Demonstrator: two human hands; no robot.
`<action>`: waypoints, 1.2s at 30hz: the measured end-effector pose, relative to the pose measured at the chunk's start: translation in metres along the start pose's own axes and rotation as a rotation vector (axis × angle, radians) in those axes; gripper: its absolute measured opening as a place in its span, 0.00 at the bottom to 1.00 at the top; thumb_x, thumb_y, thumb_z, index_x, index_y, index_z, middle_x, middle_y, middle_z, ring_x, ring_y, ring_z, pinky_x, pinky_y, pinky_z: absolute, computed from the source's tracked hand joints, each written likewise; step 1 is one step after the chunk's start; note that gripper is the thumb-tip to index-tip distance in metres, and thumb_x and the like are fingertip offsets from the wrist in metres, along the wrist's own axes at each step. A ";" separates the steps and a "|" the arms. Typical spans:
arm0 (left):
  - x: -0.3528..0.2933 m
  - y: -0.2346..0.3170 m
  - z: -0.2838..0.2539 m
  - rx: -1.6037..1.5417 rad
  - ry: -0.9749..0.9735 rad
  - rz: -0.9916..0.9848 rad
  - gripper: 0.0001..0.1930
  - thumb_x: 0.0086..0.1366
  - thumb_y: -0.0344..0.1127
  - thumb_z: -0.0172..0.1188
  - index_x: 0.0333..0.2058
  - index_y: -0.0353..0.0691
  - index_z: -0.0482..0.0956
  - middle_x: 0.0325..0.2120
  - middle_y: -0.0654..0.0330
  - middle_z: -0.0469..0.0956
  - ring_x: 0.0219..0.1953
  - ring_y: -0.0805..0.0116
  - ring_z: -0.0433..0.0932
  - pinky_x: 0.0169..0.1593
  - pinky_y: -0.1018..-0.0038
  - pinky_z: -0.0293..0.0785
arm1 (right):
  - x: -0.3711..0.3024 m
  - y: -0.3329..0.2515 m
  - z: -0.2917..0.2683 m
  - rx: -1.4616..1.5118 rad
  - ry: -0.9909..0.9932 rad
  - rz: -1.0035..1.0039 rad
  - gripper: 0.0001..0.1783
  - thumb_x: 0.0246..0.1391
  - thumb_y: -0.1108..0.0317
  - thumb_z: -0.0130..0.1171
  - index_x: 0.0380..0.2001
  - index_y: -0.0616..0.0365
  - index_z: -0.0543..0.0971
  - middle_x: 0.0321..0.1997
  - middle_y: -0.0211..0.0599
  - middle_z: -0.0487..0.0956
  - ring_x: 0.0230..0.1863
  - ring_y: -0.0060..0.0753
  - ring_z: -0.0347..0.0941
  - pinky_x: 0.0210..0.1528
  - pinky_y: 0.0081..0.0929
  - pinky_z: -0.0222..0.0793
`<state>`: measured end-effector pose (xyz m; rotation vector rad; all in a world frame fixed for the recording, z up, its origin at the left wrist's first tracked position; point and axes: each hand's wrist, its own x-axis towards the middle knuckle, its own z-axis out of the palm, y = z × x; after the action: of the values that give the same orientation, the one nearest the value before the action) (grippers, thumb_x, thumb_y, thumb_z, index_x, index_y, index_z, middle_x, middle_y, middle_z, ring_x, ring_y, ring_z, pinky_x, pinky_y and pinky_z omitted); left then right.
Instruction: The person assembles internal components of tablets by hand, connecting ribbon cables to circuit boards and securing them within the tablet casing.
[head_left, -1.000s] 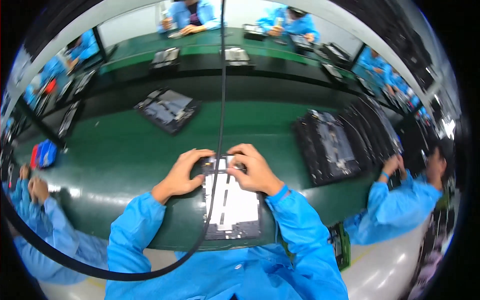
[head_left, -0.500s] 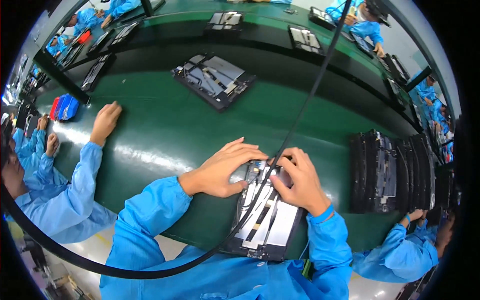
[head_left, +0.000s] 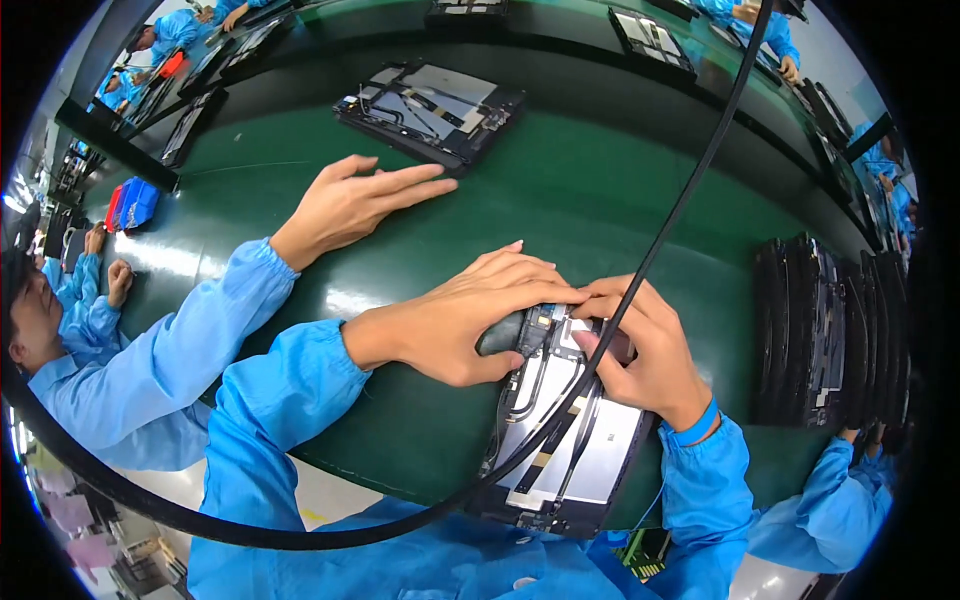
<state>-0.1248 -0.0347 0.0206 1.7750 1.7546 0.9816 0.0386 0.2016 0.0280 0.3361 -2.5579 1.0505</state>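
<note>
In front of me an opened tablet [head_left: 575, 440], its silvery battery plates and black ribbon cables bare, lies at the green bench's near edge. My left hand [head_left: 460, 320] is open over its upper left corner, thumb at the left edge, fingers stretched toward the top edge. Bent over the upper right part is my right hand [head_left: 650, 350], thumb and fingers drawn together near the top edge; whatever is between them is hidden. A blue wrist band [head_left: 697, 425] sits on my right wrist. A second opened tablet [head_left: 430, 110] lies farther back, with a co-worker's hand [head_left: 360, 205] reaching toward it.
A black cable [head_left: 690, 190] crosses in front of the near tablet. Several tablets stand upright in a row [head_left: 800, 335] on the right. Red and blue bins [head_left: 133, 203] are at the left. Along the back, a dark strip carries more opened tablets [head_left: 652, 42]. Co-workers sit on both sides.
The co-worker's hand on the left has moved right, toward the far tablet. My view has shifted, so the near tablet appears farther right. My hands remain at its upper end.
</note>
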 end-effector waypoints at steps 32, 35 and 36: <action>-0.008 0.014 0.027 -0.041 0.325 -0.066 0.37 0.56 0.27 0.65 0.69 0.44 0.77 0.67 0.49 0.75 0.72 0.41 0.70 0.80 0.36 0.54 | -0.002 -0.014 -0.001 0.013 0.004 0.222 0.10 0.37 0.73 0.76 0.18 0.54 0.80 0.30 0.32 0.70 0.42 0.43 0.65 0.50 0.39 0.60; -0.013 0.012 0.028 0.120 0.435 0.073 0.25 0.52 0.26 0.66 0.52 0.41 0.86 0.52 0.54 0.80 0.59 0.48 0.78 0.70 0.43 0.71 | 0.001 -0.018 0.001 -0.008 0.023 0.267 0.11 0.37 0.74 0.75 0.19 0.54 0.79 0.28 0.32 0.69 0.41 0.42 0.65 0.49 0.38 0.60; -0.015 0.011 0.029 0.120 0.430 0.071 0.25 0.52 0.26 0.66 0.52 0.41 0.86 0.52 0.54 0.80 0.59 0.48 0.78 0.70 0.43 0.71 | 0.002 -0.020 0.001 -0.004 0.025 0.270 0.11 0.37 0.74 0.75 0.19 0.54 0.79 0.28 0.32 0.69 0.41 0.42 0.65 0.49 0.38 0.60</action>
<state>-0.0948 -0.0455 0.0075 1.8068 2.0520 1.3976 0.0435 0.1872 0.0409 -0.0259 -2.6332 1.1319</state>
